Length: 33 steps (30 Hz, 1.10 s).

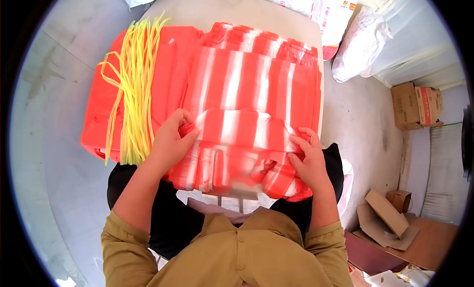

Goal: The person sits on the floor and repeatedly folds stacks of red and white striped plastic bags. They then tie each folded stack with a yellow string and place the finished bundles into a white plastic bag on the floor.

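A stack of red-and-white striped plastic bags (249, 79) lies on the table in front of me. The near part of the top bag (242, 129) is folded into a band across the stack. My left hand (173, 141) pinches this bag at its left edge, thumb and fingers closed on the film. At the right edge, my right hand (308, 158) grips the same bag between thumb and fingers. Below the hands, the bags' loose, crumpled ends (217, 168) hang over the table's near side. The fingertips are partly hidden by the film.
Left of the stack lies a pile of plain red plastic bags (101, 114), with a bundle of yellow strips (136, 89) across it. White sacks (363, 45) stand beyond the table (197, 10). Cardboard boxes (410, 106) are at the right, and an opened carton (387, 218) is lower right.
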Each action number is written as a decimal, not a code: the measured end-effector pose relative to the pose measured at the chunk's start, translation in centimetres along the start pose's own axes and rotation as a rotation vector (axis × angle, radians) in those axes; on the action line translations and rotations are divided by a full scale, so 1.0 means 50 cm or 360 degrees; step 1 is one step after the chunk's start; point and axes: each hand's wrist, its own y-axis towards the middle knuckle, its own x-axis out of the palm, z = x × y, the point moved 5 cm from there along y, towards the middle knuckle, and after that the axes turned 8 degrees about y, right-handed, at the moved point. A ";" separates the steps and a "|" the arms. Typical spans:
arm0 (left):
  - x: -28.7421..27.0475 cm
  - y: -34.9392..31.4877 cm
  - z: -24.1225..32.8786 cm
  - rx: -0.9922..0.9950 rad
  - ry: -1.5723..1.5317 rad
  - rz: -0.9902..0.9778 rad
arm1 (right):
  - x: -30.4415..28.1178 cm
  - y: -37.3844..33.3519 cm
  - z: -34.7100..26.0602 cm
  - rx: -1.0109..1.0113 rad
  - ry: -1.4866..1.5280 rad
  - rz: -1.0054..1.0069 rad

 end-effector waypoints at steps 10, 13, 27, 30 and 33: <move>-0.003 -0.028 0.039 0.0544 0.0756 0.0100 | 0.005 0.005 -0.015 -0.0191 -0.0310 0.0131; -0.014 -0.027 0.051 0.0512 0.0634 0.0178 | -0.007 0.002 -0.022 -0.0255 -0.0397 0.0155; -0.042 -0.009 0.039 0.0035 -0.0212 -0.0148 | -0.072 0.016 0.039 0.0466 0.0704 0.0024; -0.015 0.010 0.021 -0.0204 -0.0284 -0.0075 | -0.047 0.053 0.043 0.0546 0.0717 0.0174; -0.003 0.027 0.008 -0.0192 -0.0250 0.0056 | -0.025 0.074 0.073 0.0581 0.0694 0.0292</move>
